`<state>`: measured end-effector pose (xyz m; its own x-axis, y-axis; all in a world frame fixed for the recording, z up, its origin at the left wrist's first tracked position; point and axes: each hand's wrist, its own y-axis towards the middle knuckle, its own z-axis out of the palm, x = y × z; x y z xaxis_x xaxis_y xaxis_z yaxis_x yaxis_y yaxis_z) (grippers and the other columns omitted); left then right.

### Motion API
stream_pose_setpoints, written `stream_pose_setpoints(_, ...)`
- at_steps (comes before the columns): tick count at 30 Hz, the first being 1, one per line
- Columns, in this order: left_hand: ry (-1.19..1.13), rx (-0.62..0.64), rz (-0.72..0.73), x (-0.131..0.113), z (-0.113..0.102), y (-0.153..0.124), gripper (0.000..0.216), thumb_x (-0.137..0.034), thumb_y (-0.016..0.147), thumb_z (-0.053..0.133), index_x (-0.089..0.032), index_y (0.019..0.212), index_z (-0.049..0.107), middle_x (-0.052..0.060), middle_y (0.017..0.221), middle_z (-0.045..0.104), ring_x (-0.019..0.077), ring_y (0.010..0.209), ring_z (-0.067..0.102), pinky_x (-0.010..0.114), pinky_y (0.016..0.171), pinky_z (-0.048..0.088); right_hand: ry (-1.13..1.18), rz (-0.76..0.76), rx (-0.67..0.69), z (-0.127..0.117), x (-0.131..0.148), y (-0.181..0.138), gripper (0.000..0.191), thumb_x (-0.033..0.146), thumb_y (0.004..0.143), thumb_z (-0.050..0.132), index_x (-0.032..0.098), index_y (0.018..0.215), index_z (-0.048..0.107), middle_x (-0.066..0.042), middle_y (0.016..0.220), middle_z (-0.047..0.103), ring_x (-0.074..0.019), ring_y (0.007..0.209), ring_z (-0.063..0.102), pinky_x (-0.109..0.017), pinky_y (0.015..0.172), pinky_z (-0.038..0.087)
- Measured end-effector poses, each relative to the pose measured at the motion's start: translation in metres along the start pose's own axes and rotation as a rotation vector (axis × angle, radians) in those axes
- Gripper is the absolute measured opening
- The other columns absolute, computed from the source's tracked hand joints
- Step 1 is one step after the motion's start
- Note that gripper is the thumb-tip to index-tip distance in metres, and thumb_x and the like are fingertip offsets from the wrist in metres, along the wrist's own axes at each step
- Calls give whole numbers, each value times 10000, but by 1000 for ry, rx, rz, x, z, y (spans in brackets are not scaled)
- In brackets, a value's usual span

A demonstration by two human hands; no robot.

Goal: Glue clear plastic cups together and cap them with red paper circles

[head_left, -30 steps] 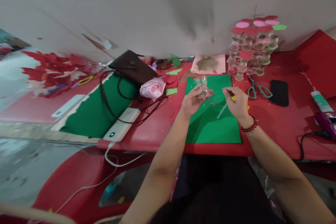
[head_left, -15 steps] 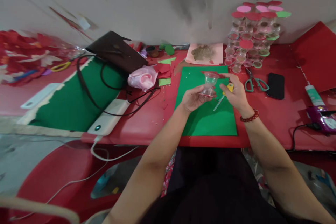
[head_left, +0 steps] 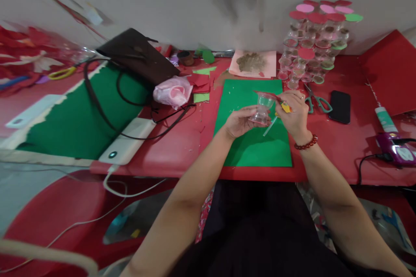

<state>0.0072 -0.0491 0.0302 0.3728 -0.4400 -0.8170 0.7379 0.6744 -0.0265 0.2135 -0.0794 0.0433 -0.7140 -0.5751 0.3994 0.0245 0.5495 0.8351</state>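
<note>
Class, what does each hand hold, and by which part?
The left hand grips the clear plastic cup by its lower end; the right hand pinches a yellow-handled tool by its handle.

Head-worn camera, looking forward and down, close over red table point(head_left: 182, 147)

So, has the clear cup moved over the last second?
Yes. The clear cup has shifted right across the green sheet, toward the scissors, up to the right hand.

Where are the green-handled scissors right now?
Head view: the green-handled scissors lie on the red table between the right hand and the black phone.
</note>
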Motion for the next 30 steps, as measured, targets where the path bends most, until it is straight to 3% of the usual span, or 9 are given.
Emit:
stream_pose_setpoints(9, 219, -61, 92, 3, -5, 0, 320, -352, 661, 857, -245, 956, 796, 56, 1068, 818, 312, 1079, 766, 483, 1047, 572, -158, -123, 79, -7, 3, -5, 189, 294, 1006, 575, 306, 1002, 764, -20, 966, 810, -239, 992, 734, -489, 1006, 475)
stream_pose_setpoints(13, 399, -112, 191, 1, -7, 0, 325, -403, 658, 855, -238, 928, 778, 57, 1009, 804, 326, 1060, 762, 487, 1019, 578, -150, -216, 61, -11, 3, -8, 197, 284, 961, 633, 324, 1135, 716, -31, 1154, 789, -275, 1129, 688, -519, 1050, 437)
stream_pose_setpoints(17, 486, -258, 302, -3, -10, 2, 369, -383, 675, 864, -234, 997, 762, 56, 1017, 782, 261, 988, 750, 434, 968, 580, -226, -123, 114, -10, 6, -6, 343, 208, 909, 624, 354, 1210, 700, -43, 1271, 727, -312, 1237, 623, -556, 1067, 408)
stream_pose_setpoints(20, 560, -441, 396, -3, -14, 5, 362, -378, 679, 857, -214, 980, 741, 57, 997, 765, 211, 945, 720, 359, 888, 577, -222, -47, 116, -7, 10, -6, 263, 243, 928, 606, 318, 1152, 722, -58, 1187, 736, -295, 1162, 649, -534, 1033, 435)
stream_pose_setpoints(22, 665, -559, 437, -2, -14, 7, 374, -391, 702, 838, -197, 1000, 721, 68, 1007, 756, 198, 908, 702, 337, 830, 576, -157, -3, 64, -5, 13, -7, 137, 314, 974, 595, 280, 1011, 722, -46, 995, 755, -251, 984, 683, -486, 962, 470)
stream_pose_setpoints(26, 940, -734, 529, 1, -10, 8, 337, -372, 750, 798, -182, 1004, 686, 66, 991, 710, 168, 803, 657, 324, 762, 570, -42, 133, 12, 0, 13, -11, 303, 408, 1040, 538, 251, 806, 650, -8, 707, 692, -201, 736, 654, -423, 839, 495)
stream_pose_setpoints(28, 1082, -766, 560, 3, -6, 8, 298, -323, 747, 800, -189, 979, 671, 44, 952, 680, 155, 764, 639, 321, 763, 567, -7, 186, 66, 3, 11, -12, 382, 425, 1069, 471, 251, 770, 634, -18, 702, 689, -206, 737, 658, -422, 829, 510)
stream_pose_setpoints(30, 1185, -754, 567, 6, -2, 8, 285, -276, 740, 807, -194, 967, 656, 28, 934, 662, 148, 743, 632, 321, 770, 568, 18, 198, 108, 7, 9, -12, 350, 416, 1074, 445, 256, 869, 679, -51, 853, 744, -228, 868, 691, -448, 891, 532)
